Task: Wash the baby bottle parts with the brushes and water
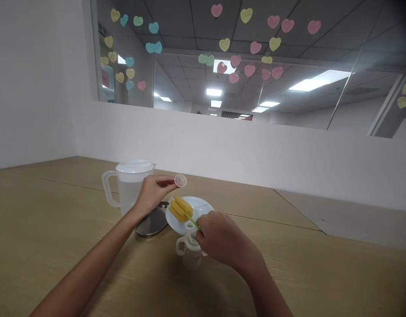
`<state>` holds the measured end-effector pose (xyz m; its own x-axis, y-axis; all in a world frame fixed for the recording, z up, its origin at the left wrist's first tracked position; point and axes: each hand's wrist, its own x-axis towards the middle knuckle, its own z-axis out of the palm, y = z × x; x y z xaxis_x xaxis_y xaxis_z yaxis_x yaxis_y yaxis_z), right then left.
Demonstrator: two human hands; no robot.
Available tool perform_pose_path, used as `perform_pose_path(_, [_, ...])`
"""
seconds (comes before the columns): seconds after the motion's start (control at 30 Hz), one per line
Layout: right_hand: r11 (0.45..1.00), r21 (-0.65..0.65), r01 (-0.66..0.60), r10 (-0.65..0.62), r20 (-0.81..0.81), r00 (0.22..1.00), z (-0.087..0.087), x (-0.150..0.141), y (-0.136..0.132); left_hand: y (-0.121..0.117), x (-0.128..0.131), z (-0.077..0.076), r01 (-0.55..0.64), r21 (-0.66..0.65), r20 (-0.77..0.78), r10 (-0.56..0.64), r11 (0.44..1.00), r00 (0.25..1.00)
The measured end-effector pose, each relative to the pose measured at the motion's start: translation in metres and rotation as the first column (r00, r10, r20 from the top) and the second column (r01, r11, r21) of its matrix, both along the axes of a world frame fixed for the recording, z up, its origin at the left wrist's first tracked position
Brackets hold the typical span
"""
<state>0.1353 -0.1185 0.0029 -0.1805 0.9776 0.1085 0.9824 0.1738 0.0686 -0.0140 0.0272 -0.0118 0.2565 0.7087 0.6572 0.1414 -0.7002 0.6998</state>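
My left hand (153,193) is raised above the table, pinching a small round translucent silicone teat (180,180) between its fingertips. My right hand (219,240) grips the thin green handle (192,221) of a yellow sponge bottle brush (179,209), whose head rests on a white plate (203,207). Just below that hand stands a clear plastic baby bottle with side handles (191,253), partly hidden by it. A small pale ring (189,226) lies at the plate's near edge.
A clear plastic pitcher with a white lid (130,185) stands left of the plate. A dark oval metal tray (152,222) lies beside the plate, partly under my left wrist. The tan table (41,220) meets a white wall, with heart-shaped notes on the glass above.
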Motion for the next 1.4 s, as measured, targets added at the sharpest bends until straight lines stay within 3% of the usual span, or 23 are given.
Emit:
perform_pose_path(0.3, [0.998, -0.058, -0.005, 0.005, -0.010, 1.000, 0.004, 0.001, 0.005, -0.016, 0.020, -0.012, 0.193, -0.183, -0.077, -0.210, 0.964, 0.975])
perform_pose_path(0.57, [0.996, -0.076, 0.052, -0.059, -0.086, 0.995, 0.002, 0.002, 0.010, -0.026, 0.023, -0.009, 0.269, -0.236, -0.101, -0.299, 0.934, 0.949])
perform_pose_path(0.8, [0.998, -0.044, 0.042, -0.044, -0.052, 0.998, 0.002, 0.000, 0.012, -0.029, 0.019, -0.001, 0.249, -0.273, -0.027, -0.266, 0.929, 0.964])
perform_pose_path(1.0, [0.998, -0.047, 0.047, -0.049, -0.039, 0.998, -0.002, -0.002, 0.014, -0.025, 0.020, -0.004, 0.258, -0.268, 0.016, -0.263, 0.928, 0.965])
perform_pose_path(1.3, [0.998, -0.007, 0.068, -0.069, -0.030, 0.997, -0.001, 0.008, 0.014, -0.006, -0.005, 0.011, 0.047, -0.029, 0.051, -0.045, 0.998, 0.998])
perform_pose_path(1.4, [0.995, 0.043, 0.091, -0.087, -0.078, 0.993, -0.001, 0.018, 0.014, 0.009, -0.016, 0.010, 0.018, -0.047, -0.003, -0.019, 0.999, 1.000])
